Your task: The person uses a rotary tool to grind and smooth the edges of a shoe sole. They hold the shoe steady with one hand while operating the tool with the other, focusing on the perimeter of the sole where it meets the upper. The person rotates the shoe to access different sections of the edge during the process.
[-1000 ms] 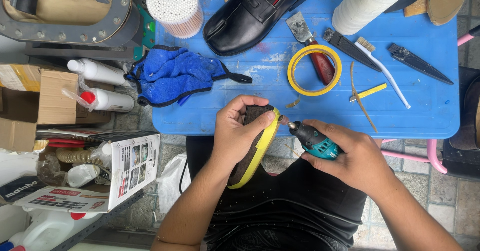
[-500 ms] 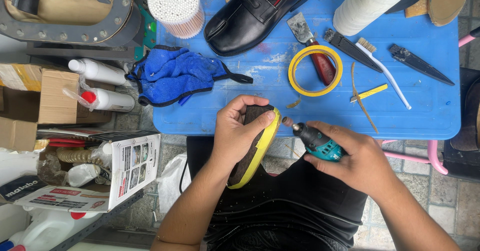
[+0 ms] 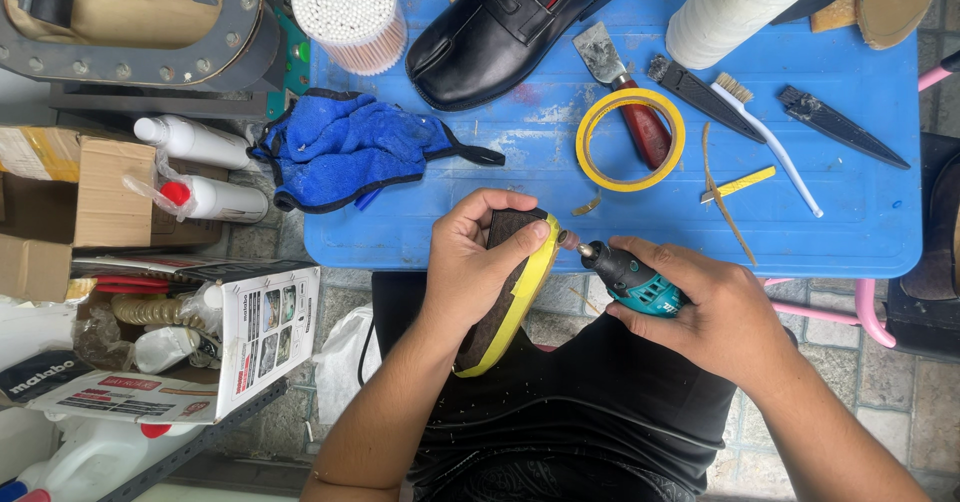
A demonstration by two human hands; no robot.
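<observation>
My left hand [image 3: 478,262] grips a shoe sole [image 3: 512,297], dark brown on its face with yellow tape around the edge, held tilted over my lap. My right hand [image 3: 705,307] holds a small teal and black rotary tool [image 3: 625,274]. Its tip points left and meets the taped edge of the sole near the upper end. Both hands hover just in front of the blue table's [image 3: 870,222] near edge.
On the blue table lie a black leather shoe [image 3: 500,22], a blue cloth [image 3: 345,147], a yellow tape roll [image 3: 628,140], a red-handled scraper [image 3: 625,92], a toothbrush [image 3: 765,137], a dark knife [image 3: 840,127] and a tub of cotton swabs [image 3: 350,2]. Bottles and cardboard boxes [image 3: 60,202] crowd the left.
The rotary tool's tip has shifted slightly up and right along the sole's taped edge. My left hand holds the sole in the same place.
</observation>
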